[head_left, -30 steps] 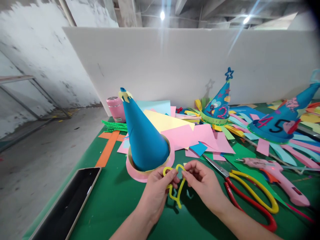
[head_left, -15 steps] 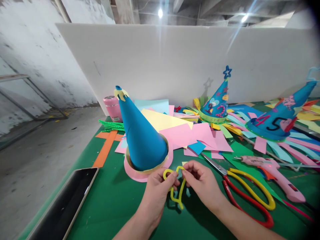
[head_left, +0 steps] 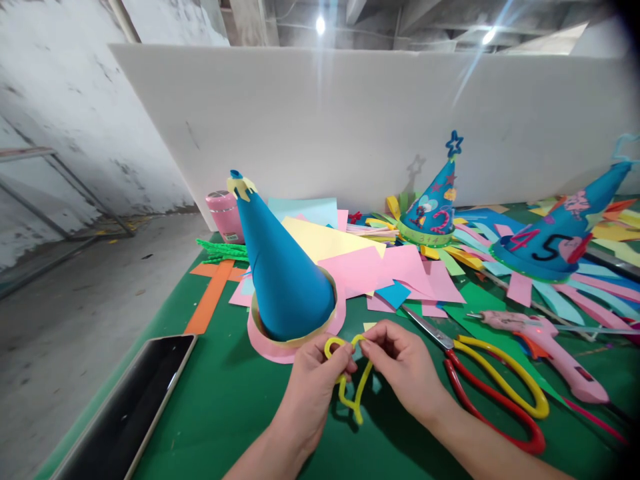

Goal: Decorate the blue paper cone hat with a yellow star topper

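Note:
Between my two hands is a yellow pipe cleaner (head_left: 357,401), bent into a looped outline with a short twisted tail pointing down. My left hand (head_left: 315,377) pinches its left loop between thumb and fingers. On the other side, my right hand (head_left: 397,363) grips the upper right bend with thumb and forefinger. Just behind my hands stands a blue paper cone hat (head_left: 285,273), leaning left, with a pink brim (head_left: 270,350) and a pale yellow scalloped piece near its tip. Scissors (head_left: 493,380) with red and yellow handles lie right of my right hand.
A phone (head_left: 130,400) lies at the left table edge. A pink glue gun (head_left: 550,347) rests at the right. Behind are pink paper sheets (head_left: 357,270), green pipe cleaners (head_left: 223,251), a pink jar (head_left: 226,217) and two decorated hats (head_left: 433,207).
The tail of the yellow pipe cleaner has shifted slightly down and left, and its loop tilts a little. Both hands keep their hold in nearly the same place.

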### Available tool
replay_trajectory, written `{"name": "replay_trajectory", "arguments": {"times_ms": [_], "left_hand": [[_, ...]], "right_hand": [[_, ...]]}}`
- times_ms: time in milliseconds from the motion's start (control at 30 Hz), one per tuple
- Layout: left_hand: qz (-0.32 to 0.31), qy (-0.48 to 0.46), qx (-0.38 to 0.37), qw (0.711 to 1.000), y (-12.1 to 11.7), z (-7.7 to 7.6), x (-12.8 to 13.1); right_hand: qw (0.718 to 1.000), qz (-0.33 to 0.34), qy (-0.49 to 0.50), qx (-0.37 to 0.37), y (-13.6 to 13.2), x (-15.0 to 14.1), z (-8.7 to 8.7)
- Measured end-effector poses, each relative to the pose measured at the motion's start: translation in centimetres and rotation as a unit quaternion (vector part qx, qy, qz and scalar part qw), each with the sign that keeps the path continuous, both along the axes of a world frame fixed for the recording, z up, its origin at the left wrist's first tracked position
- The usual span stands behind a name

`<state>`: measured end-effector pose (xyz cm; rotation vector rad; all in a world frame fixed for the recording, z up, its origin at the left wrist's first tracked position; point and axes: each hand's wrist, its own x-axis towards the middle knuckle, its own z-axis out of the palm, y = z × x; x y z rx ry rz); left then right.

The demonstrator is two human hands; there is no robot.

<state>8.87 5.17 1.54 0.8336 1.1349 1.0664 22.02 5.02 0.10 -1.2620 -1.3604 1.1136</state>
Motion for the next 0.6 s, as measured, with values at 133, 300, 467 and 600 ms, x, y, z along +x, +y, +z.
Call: {"name": "replay_trajectory", "arguments": {"times_ms": [133, 300, 467, 600], "left_hand": [[-0.001, 0.008, 0.002, 1.000, -0.03, -0.02, 0.00], [-0.005, 0.011, 0.011, 1.000, 0.01, -0.21, -0.05], [-0.010, 0.009, 0.009, 1.000, 0.14, -0.43, -0.10], [-0.011, 0.010, 0.010, 1.000, 0.15, -0.59, -0.13]], "right_hand": [[1.000, -0.004, 0.020, -0.017, 0.12, -0.17, -0.03], [0.999, -0.012, 0.038, -0.028, 0.28, -0.24, 0.00], [0.997, -0.019, 0.067, -0.042, 0.23, -0.37, -0.01], [0.995, -0.020, 0.081, -0.050, 0.18, -0.44, 0.07]]}}
